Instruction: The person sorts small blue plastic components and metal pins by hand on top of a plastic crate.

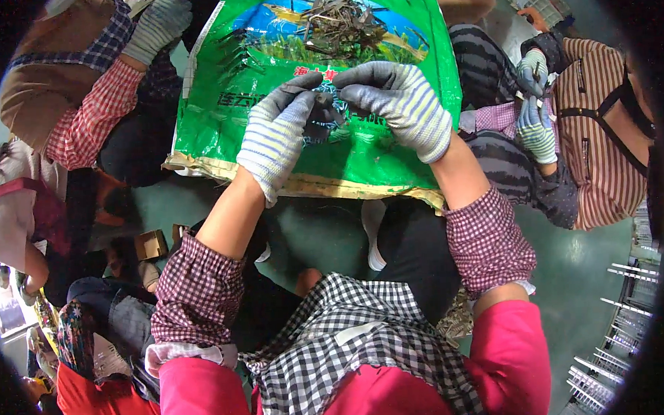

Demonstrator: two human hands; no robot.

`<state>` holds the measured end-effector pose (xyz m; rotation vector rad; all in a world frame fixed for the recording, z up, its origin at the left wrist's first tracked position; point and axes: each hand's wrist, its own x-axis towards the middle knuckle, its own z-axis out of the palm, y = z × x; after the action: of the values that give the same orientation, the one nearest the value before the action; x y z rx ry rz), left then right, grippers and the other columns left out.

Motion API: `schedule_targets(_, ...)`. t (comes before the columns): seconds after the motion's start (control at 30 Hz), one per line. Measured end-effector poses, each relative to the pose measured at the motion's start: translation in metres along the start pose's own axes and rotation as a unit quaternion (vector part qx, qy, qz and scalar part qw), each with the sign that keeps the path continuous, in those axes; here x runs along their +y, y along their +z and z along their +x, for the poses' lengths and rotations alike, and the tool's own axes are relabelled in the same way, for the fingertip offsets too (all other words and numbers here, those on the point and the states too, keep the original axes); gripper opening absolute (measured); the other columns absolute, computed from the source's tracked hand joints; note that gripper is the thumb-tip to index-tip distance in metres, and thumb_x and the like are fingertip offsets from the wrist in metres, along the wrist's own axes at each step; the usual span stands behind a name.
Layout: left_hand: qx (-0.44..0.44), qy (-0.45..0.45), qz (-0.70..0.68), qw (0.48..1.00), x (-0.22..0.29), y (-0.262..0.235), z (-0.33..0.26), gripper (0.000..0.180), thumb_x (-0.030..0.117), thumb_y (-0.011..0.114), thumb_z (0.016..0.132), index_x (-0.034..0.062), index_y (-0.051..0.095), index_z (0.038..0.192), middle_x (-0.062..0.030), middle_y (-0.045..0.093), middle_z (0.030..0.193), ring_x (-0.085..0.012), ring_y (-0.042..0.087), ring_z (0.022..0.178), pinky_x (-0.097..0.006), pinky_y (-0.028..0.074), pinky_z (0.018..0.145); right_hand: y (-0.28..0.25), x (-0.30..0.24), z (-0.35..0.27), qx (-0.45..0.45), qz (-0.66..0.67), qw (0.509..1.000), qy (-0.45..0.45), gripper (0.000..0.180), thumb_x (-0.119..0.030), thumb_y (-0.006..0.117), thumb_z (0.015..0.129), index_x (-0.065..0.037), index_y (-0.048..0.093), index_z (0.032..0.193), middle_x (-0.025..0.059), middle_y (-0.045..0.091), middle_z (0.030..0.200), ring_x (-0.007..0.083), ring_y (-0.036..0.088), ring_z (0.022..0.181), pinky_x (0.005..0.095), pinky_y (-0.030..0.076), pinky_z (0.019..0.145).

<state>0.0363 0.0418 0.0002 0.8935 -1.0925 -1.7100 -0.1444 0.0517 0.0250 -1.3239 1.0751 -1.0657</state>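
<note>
Both my hands wear white-and-blue striped gloves with grey-coated fingers. They meet over a green printed sack [220,134] laid flat in front of me. My left hand [278,129] is closed, pinching a small dark piece [325,109] between thumb and fingers; its exact kind is too small to tell. Close beside it, my right hand [401,102] is also closed in a pinch, thumb against fingers. What it holds, if anything, is hidden. Beyond my hands, a pile of thin dark strips and scraps [344,28] lies on the sack.
Co-workers sit close on both sides; one gloved hand [157,27] is at upper left, and a pair of gloved hands [535,127] at right. White racks [618,344] stand at the lower right. A small cardboard box [151,244] lies on the left.
</note>
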Motion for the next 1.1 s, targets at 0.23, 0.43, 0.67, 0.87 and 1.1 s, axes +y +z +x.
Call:
schedule_targets(0.23, 0.001, 0.010, 0.054, 0.999, 0.009, 0.002, -0.002, 0.029, 0.008, 0.049, 0.089, -0.0004, 0.054, 0.116, -0.0061, 0.061, 0.100, -0.0101, 0.058, 0.085, -0.023, 0.047, 0.077, 0.006, 0.007, 0.011, -0.043, -0.007, 0.999, -0.010, 0.018, -0.009, 0.068, 0.077, -0.002, 0.067, 0.093, 0.0063, 0.067, 0.089, 0.0126, 0.060, 0.083, 0.0270, 0.048, 0.079)
schedule_targets(0.43, -0.001, 0.054, 0.083, 0.995, 0.003, -0.003, 0.000, 0.027, 0.007, 0.049, 0.089, -0.0011, 0.056, 0.114, -0.0070, 0.062, 0.100, -0.0110, 0.058, 0.086, -0.024, 0.047, 0.078, 0.013, 0.016, 0.013, -0.021, 0.009, 1.000, -0.013, 0.015, -0.008, 0.068, 0.077, -0.002, 0.067, 0.091, 0.0065, 0.067, 0.089, 0.0126, 0.061, 0.083, 0.0273, 0.049, 0.078)
schedule_targets(0.67, 0.011, 0.003, 0.046, 0.999, -0.002, -0.006, -0.002, 0.029, 0.008, 0.051, 0.089, -0.0003, 0.054, 0.116, -0.0073, 0.062, 0.098, -0.0146, 0.060, 0.082, -0.028, 0.051, 0.073, 0.022, 0.027, 0.014, 0.050, -0.275, 0.944, -0.172, 0.015, -0.004, 0.063, 0.074, -0.003, 0.065, 0.089, 0.0105, 0.060, 0.082, 0.0216, 0.058, 0.077, 0.0315, 0.047, 0.071)
schedule_targets(0.87, 0.021, -0.048, -0.041, 0.998, -0.007, -0.003, -0.001, 0.032, 0.013, 0.054, 0.088, 0.0017, 0.053, 0.118, -0.0071, 0.061, 0.102, -0.0164, 0.059, 0.087, -0.029, 0.050, 0.076, 0.023, 0.030, 0.011, 0.056, -0.303, 0.934, -0.180, 0.016, -0.002, 0.061, 0.074, -0.001, 0.063, 0.089, 0.0118, 0.057, 0.086, 0.0236, 0.057, 0.081, 0.0318, 0.047, 0.073)
schedule_targets(1.1, 0.006, -0.045, -0.045, 0.998, -0.003, 0.001, -0.005, 0.032, 0.014, 0.056, 0.087, 0.0005, 0.055, 0.116, -0.0050, 0.061, 0.104, -0.0107, 0.057, 0.088, -0.024, 0.046, 0.080, 0.025, 0.030, 0.010, 0.055, -0.284, 0.937, -0.197, 0.013, 0.002, 0.062, 0.071, -0.002, 0.060, 0.084, 0.0065, 0.058, 0.078, 0.0170, 0.055, 0.073, 0.0302, 0.047, 0.067)
